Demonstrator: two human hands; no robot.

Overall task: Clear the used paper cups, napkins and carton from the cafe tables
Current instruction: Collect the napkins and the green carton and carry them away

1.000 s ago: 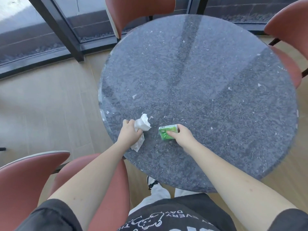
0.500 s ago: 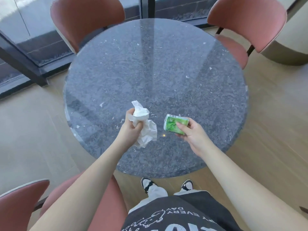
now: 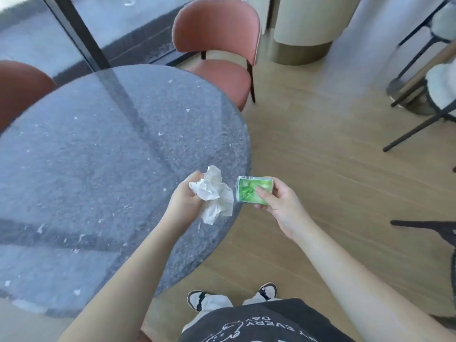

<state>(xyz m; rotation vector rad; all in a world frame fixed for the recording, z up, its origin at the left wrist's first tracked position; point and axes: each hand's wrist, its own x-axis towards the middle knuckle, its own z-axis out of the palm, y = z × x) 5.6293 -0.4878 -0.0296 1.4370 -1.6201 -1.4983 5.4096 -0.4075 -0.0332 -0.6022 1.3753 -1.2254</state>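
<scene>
At the far left a rust-red upholstered chair back (image 3: 22, 87) shows behind the round dark grey speckled stone table (image 3: 98, 169), whose top carries only pale flecks and window reflections in this view. Over the table's right edge, the left hand (image 3: 183, 199) grips a crumpled white paper napkin (image 3: 213, 193): the fingers curl round its bunched upper part, while a loose tail of paper hangs free below the palm, clear of the tabletop. Just beside it, past the table's rim and above the light wooden floor (image 3: 320, 169), the right hand (image 3: 278, 202) holds a small green drink carton (image 3: 254, 190), thumb laid across the printed face and fingers curled behind it, so the carton lies on its side and sticks out to the left of the grip. Napkin and carton are close but apart. Further right stand a second rust-red chair (image 3: 217, 45) pushed near the table, a cream cylindrical column base (image 3: 303, 28) and black-legged furniture with white fuzzy cushions (image 3: 439, 87).

The pickup from this table looks done, so the step in hand is most likely carrying the rubbish away. No bin and no paper cups are visible here. The next move calls for finding a disposal point while keeping the napkin's loose tail gathered.
</scene>
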